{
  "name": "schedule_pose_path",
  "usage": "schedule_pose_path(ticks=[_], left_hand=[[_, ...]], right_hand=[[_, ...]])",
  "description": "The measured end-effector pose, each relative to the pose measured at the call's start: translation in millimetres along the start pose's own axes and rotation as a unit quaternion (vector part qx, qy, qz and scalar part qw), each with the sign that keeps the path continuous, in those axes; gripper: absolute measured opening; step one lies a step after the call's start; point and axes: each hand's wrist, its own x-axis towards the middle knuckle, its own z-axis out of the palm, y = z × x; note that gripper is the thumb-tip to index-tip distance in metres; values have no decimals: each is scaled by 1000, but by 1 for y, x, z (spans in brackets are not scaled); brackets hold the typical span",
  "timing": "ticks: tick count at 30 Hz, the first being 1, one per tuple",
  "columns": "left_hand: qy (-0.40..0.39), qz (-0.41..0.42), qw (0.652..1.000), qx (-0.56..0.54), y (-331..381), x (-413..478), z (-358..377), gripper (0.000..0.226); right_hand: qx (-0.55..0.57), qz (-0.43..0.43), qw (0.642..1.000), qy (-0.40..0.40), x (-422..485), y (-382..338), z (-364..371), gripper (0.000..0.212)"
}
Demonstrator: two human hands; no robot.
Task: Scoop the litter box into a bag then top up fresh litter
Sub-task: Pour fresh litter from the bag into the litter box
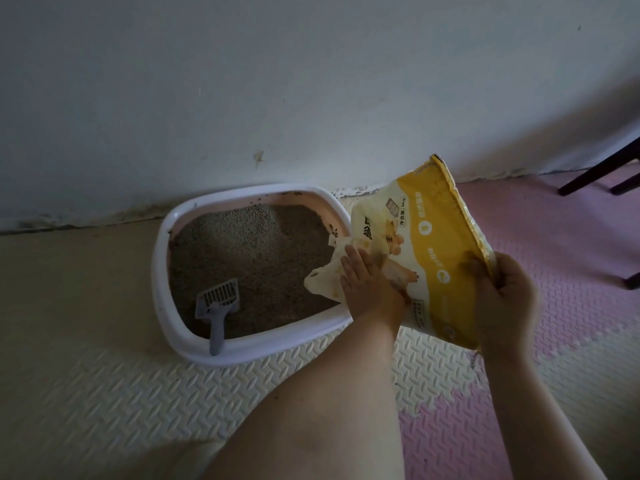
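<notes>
One litter bag (426, 244) tilts over the right rim of one litter box (161, 271) on the floor (104, 393); one scoop (218, 303) lies inside. Of two hands, the left hand (367, 275) presses flat near the bag's mouth and the right hand (502, 299) grips its sealed end.

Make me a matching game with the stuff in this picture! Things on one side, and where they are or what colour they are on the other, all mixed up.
Things:
1. scoop
2. bag
3. box
4. chair

Clues:
A. yellow and white, tipped toward the box
B. dark legs, standing on the pink mat
C. white rim, right by the wall
D. grey, lying in the litter

Right pairs: 1-D, 2-A, 3-C, 4-B.
</notes>
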Motion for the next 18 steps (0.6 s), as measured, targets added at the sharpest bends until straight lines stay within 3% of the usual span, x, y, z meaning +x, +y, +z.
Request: schedule_pose_path(ticks=[3, 18], left_hand=[[-18, -1, 1000, 0, -1, 0, -1, 102], [-10, -17, 1000, 16, -1, -1, 2, 106]], right_hand=[[-12, -9, 1000, -1, -1, -4, 1, 16], [-24, -26, 999, -4, -2, -4, 3, 17]])
